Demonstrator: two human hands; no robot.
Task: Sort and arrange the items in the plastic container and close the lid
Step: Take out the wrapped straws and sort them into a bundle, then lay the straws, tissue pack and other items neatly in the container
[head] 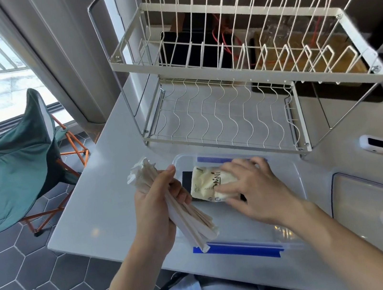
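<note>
A clear plastic container with blue clips sits on a pale grey table, just in front of a white wire dish rack. Its near rim is partly hidden by the person's arms. Inside lies a cream packet over a dark flat item; the print on the packet is too blurred to read. The right hand rests on the packet with fingers spread and nearly flat, covering its right end. The left hand is curled around a bundle of paper-wrapped chopsticks, held just above the container's left edge. The clear lid lies to the right, cut off by the frame.
</note>
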